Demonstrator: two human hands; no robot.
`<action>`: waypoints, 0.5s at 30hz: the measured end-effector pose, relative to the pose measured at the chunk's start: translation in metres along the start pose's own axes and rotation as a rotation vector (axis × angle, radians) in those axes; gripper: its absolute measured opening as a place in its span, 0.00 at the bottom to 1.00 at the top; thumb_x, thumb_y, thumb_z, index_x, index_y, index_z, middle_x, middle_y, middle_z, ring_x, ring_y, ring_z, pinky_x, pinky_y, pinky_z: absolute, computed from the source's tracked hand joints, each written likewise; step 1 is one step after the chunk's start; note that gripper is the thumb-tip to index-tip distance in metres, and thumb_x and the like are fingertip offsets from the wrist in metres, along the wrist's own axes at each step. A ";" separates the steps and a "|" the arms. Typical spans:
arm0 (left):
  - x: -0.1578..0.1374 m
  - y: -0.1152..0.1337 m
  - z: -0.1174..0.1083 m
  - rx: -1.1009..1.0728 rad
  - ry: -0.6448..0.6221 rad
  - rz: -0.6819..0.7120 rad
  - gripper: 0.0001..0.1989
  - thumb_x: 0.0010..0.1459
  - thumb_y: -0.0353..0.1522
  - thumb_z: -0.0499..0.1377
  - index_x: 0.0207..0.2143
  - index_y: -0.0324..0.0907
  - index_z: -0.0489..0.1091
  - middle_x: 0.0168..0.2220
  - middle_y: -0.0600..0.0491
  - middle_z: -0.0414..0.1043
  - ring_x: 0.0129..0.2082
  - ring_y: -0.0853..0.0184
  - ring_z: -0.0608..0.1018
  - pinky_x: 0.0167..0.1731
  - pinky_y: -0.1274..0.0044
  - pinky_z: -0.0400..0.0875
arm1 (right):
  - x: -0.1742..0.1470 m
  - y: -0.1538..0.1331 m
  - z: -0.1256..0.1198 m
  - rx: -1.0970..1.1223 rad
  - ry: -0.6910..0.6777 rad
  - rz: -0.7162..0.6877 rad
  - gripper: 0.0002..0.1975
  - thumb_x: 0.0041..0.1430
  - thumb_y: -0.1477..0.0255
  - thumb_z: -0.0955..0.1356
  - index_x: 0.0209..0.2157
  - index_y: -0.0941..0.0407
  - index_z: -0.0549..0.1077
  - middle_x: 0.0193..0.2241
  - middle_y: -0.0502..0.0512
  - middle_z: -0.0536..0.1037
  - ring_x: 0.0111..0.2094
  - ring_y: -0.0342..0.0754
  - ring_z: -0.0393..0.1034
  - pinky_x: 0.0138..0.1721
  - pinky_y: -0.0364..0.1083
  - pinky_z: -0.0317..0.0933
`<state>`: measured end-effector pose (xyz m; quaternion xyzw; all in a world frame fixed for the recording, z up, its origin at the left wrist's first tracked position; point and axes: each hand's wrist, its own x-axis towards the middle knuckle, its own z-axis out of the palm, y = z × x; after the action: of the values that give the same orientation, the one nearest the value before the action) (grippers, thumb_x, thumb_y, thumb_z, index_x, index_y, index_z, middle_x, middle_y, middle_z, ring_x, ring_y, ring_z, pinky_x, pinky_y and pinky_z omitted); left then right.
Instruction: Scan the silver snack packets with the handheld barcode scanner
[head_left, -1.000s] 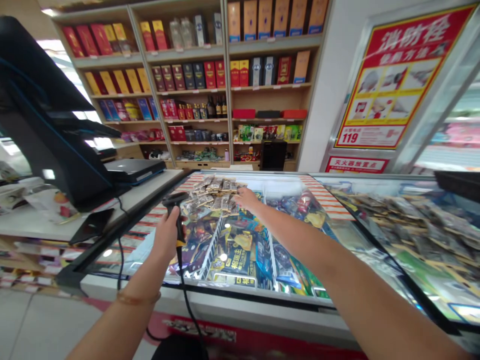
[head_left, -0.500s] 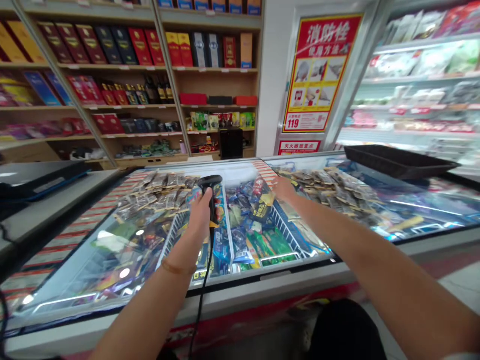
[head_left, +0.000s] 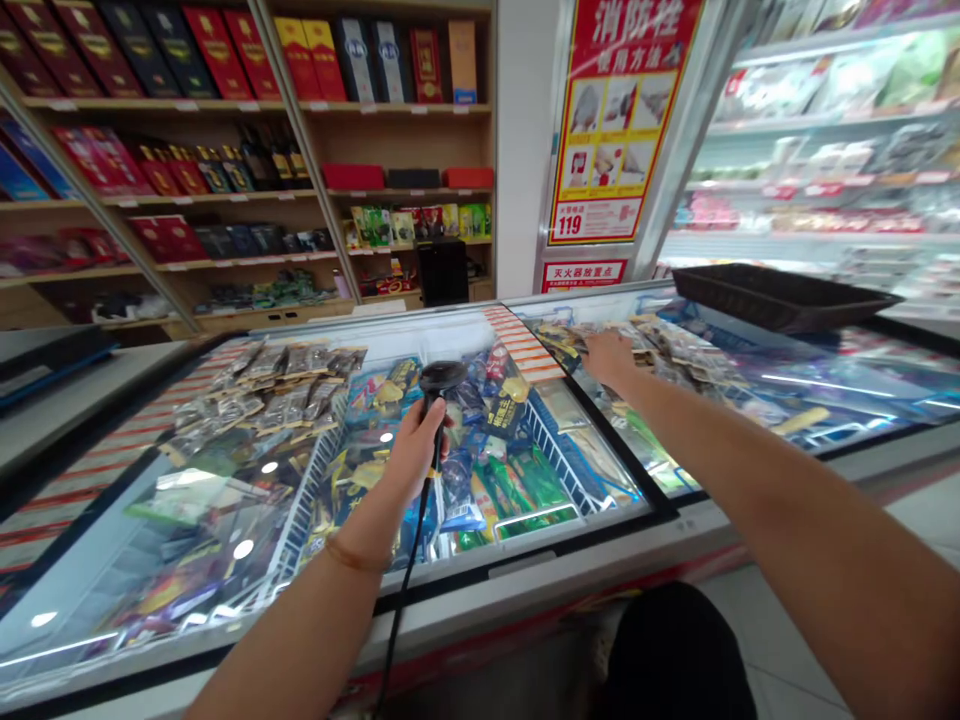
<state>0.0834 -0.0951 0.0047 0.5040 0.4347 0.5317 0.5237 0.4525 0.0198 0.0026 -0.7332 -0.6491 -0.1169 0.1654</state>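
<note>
My left hand (head_left: 421, 440) is wrapped around the handle of a black corded barcode scanner (head_left: 442, 376), its cable hanging down past my forearm. The scanner is above the glass top of a chest freezer (head_left: 525, 562). Under it, bagged frozen goods (head_left: 517, 480) in blue, green and black wrappers lie in a white wire basket (head_left: 559, 445). My right hand (head_left: 611, 358) reaches to the far right, at a pile of brown, clear-wrapped packets (head_left: 686, 350). Its fingers point away and are partly hidden, so their grip is unclear.
More clear-wrapped packets (head_left: 289, 380) lie at the left. A red-striped strip (head_left: 521, 342) and a black frame bar (head_left: 622, 450) divide the freezer top. A black tray (head_left: 780, 295) sits at the back right. Shelves of boxed goods (head_left: 397, 110) stand behind.
My right hand has moved from the striped strip rightward to the packets. My left hand has turned the scanner, so its head now sits lower over the basket. The view has shifted right and down.
</note>
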 end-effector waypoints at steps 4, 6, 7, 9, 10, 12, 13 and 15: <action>-0.001 0.004 -0.001 0.006 0.017 -0.016 0.27 0.47 0.54 0.65 0.34 0.42 0.65 0.29 0.56 0.72 0.14 0.76 0.68 0.14 0.79 0.62 | -0.003 -0.027 0.000 0.099 0.025 -0.192 0.16 0.61 0.75 0.66 0.49 0.58 0.79 0.55 0.62 0.77 0.59 0.61 0.67 0.61 0.59 0.53; -0.001 0.004 -0.001 0.001 0.037 -0.017 0.28 0.46 0.55 0.65 0.34 0.42 0.64 0.29 0.57 0.72 0.14 0.76 0.68 0.13 0.79 0.61 | -0.006 -0.051 0.003 0.189 0.005 -0.325 0.15 0.63 0.73 0.66 0.47 0.57 0.80 0.53 0.60 0.79 0.57 0.57 0.69 0.61 0.54 0.55; -0.001 0.004 -0.001 -0.002 0.042 -0.020 0.28 0.45 0.55 0.66 0.34 0.42 0.64 0.28 0.57 0.71 0.14 0.75 0.68 0.13 0.79 0.61 | -0.008 -0.064 0.006 0.244 -0.003 -0.382 0.14 0.64 0.72 0.65 0.46 0.57 0.81 0.51 0.60 0.80 0.56 0.56 0.70 0.60 0.52 0.56; 0.000 0.004 -0.002 -0.009 0.047 -0.027 0.28 0.45 0.55 0.66 0.33 0.42 0.64 0.27 0.58 0.70 0.14 0.76 0.68 0.13 0.79 0.60 | -0.013 -0.093 0.012 0.353 -0.018 -0.452 0.14 0.66 0.69 0.64 0.42 0.57 0.82 0.47 0.59 0.82 0.52 0.54 0.73 0.57 0.48 0.59; 0.000 0.004 -0.003 -0.014 0.051 -0.029 0.28 0.46 0.55 0.66 0.33 0.42 0.64 0.26 0.58 0.70 0.14 0.76 0.67 0.13 0.79 0.60 | -0.015 -0.107 0.015 0.406 -0.022 -0.458 0.15 0.67 0.68 0.64 0.41 0.56 0.82 0.45 0.58 0.82 0.50 0.53 0.74 0.55 0.47 0.60; 0.000 0.005 -0.004 -0.023 0.064 -0.029 0.28 0.46 0.55 0.66 0.32 0.42 0.63 0.26 0.58 0.70 0.14 0.76 0.67 0.13 0.79 0.60 | -0.018 -0.131 0.020 0.519 -0.004 -0.399 0.15 0.67 0.66 0.64 0.38 0.55 0.82 0.42 0.56 0.83 0.47 0.52 0.75 0.52 0.46 0.62; 0.001 0.005 -0.005 -0.028 0.073 -0.026 0.27 0.46 0.55 0.65 0.32 0.43 0.63 0.26 0.58 0.69 0.14 0.76 0.67 0.13 0.79 0.60 | -0.018 -0.141 0.023 0.571 0.024 -0.327 0.16 0.68 0.65 0.63 0.37 0.55 0.82 0.41 0.56 0.82 0.46 0.52 0.75 0.51 0.46 0.62; 0.001 0.005 -0.007 -0.032 0.088 -0.019 0.28 0.46 0.55 0.65 0.32 0.42 0.63 0.25 0.58 0.69 0.13 0.76 0.67 0.13 0.79 0.59 | -0.016 -0.153 0.029 0.631 0.119 -0.121 0.18 0.69 0.64 0.61 0.39 0.56 0.80 0.41 0.58 0.82 0.46 0.53 0.74 0.51 0.47 0.62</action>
<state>0.0757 -0.0940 0.0087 0.4678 0.4533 0.5552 0.5171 0.2971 0.0322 -0.0158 -0.5979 -0.6849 0.0378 0.4147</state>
